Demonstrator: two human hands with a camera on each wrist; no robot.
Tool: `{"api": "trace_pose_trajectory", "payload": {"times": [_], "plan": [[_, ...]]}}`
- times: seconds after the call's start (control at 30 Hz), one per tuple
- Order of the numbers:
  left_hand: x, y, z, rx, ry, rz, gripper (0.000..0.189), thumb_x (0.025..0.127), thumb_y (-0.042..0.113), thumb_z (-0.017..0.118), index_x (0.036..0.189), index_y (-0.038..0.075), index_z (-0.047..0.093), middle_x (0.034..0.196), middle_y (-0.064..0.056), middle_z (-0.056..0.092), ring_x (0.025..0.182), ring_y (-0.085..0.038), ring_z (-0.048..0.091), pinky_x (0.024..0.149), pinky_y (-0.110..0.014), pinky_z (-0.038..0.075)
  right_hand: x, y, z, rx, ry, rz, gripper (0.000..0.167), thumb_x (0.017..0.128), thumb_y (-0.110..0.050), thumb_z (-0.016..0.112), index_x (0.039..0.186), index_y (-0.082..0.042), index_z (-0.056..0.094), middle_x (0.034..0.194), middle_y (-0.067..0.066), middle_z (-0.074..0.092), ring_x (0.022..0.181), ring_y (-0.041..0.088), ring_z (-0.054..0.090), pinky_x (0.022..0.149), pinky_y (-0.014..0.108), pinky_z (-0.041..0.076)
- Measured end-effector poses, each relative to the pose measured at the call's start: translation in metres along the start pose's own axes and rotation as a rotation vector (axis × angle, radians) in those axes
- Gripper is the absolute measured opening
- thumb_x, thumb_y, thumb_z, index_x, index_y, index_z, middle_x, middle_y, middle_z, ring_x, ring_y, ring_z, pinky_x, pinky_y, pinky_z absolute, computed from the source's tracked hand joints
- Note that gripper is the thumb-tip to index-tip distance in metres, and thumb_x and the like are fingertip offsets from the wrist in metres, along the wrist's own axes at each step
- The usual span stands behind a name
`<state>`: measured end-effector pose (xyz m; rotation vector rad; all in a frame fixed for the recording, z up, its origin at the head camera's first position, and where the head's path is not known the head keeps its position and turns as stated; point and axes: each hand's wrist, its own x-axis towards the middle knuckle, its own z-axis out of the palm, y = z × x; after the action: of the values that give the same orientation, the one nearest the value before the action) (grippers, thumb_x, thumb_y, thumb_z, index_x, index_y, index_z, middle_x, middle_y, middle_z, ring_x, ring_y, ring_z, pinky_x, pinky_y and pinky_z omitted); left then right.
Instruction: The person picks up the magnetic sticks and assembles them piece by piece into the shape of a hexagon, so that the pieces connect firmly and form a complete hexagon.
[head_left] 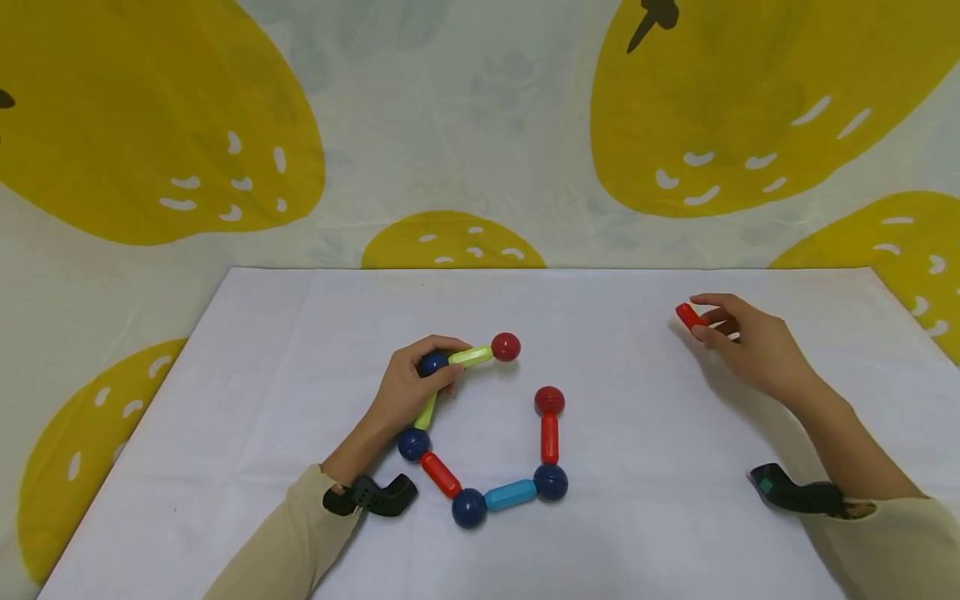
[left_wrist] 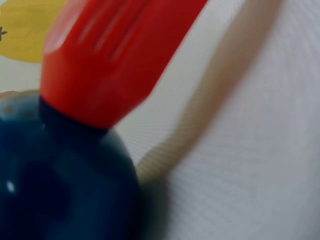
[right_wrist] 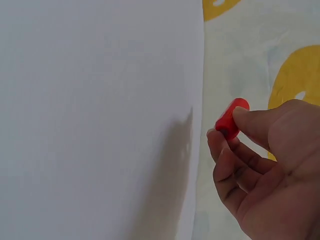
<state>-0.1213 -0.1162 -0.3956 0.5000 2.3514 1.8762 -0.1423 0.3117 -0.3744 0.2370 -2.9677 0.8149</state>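
A chain of magnetic balls and rods curves across the white table. My left hand (head_left: 416,383) grips the dark blue ball (head_left: 432,363) at its upper left. From that ball a yellow-green rod (head_left: 471,357) leads to a red ball (head_left: 506,347), and another yellow-green rod (head_left: 426,414) runs down to a blue ball (head_left: 414,444). Close up in the left wrist view are a red rod (left_wrist: 110,55) and a blue ball (left_wrist: 65,185). Away at the right, my right hand (head_left: 757,350) pinches a short red rod (head_left: 688,316) between thumb and fingers, above the table.
The chain continues through a red rod (head_left: 440,475), a blue ball (head_left: 469,508), a light blue rod (head_left: 511,495), another blue ball (head_left: 551,482) and an upright-pointing red rod (head_left: 550,439) to a red ball (head_left: 550,401). Behind the table (head_left: 315,308) hangs a yellow-patterned cloth (head_left: 450,125).
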Motion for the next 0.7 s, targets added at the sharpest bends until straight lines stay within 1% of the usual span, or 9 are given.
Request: {"api": "trace_pose_trajectory", "payload": {"times": [0.03, 0.1, 0.37, 0.57, 0.7], "plan": [[0.0, 0.0, 0.0, -0.001, 0.0, -0.003, 0.025, 0.092, 0.002, 0.06, 0.116, 0.002, 0.064, 0.084, -0.011, 0.06, 0.071, -0.037, 0.055, 0.064, -0.029, 0.047, 0.0, -0.004, 0.001, 0.016, 0.0, -0.011, 0.047, 0.095, -0.019, 0.06, 0.138, -0.007, 0.044, 0.114, 0.022, 0.058, 0.095, 0.035, 0.059, 0.064, 0.015, 0.045], [0.0, 0.001, 0.0, -0.004, -0.001, -0.004, 0.025, 0.092, 0.002, 0.06, 0.117, 0.002, 0.064, 0.085, -0.012, 0.06, 0.071, -0.038, 0.055, 0.064, -0.029, 0.047, 0.001, -0.012, 0.004, 0.042, -0.001, -0.039, 0.048, 0.095, -0.019, 0.06, 0.139, -0.007, 0.043, 0.112, 0.021, 0.059, 0.092, 0.033, 0.061, 0.062, 0.015, 0.045], [0.0, 0.0, 0.001, -0.001, 0.0, 0.007, 0.026, 0.092, 0.002, 0.06, 0.117, 0.002, 0.063, 0.087, -0.013, 0.06, 0.07, -0.038, 0.055, 0.064, -0.027, 0.047, 0.002, -0.043, 0.016, 0.097, 0.006, -0.147, 0.043, 0.094, -0.015, 0.062, 0.134, -0.009, 0.049, 0.105, 0.013, 0.062, 0.083, 0.026, 0.063, 0.063, 0.019, 0.048], [0.0, -0.002, 0.0, -0.004, -0.001, 0.018, 0.026, 0.092, 0.002, 0.06, 0.117, 0.001, 0.063, 0.085, -0.019, 0.059, 0.07, -0.038, 0.055, 0.063, -0.027, 0.046, 0.003, -0.066, 0.021, 0.134, -0.042, -0.171, 0.04, 0.094, -0.016, 0.062, 0.132, -0.012, 0.051, 0.105, 0.01, 0.061, 0.082, 0.023, 0.064, 0.065, 0.023, 0.051], [-0.001, -0.002, 0.0, -0.006, -0.001, 0.017, 0.026, 0.091, 0.001, 0.06, 0.117, 0.001, 0.063, 0.085, -0.017, 0.06, 0.07, -0.038, 0.055, 0.064, -0.027, 0.047, 0.004, -0.079, 0.026, 0.152, -0.065, -0.192, 0.04, 0.094, -0.014, 0.062, 0.132, -0.013, 0.051, 0.104, 0.008, 0.062, 0.081, 0.022, 0.065, 0.066, 0.023, 0.052]]}}
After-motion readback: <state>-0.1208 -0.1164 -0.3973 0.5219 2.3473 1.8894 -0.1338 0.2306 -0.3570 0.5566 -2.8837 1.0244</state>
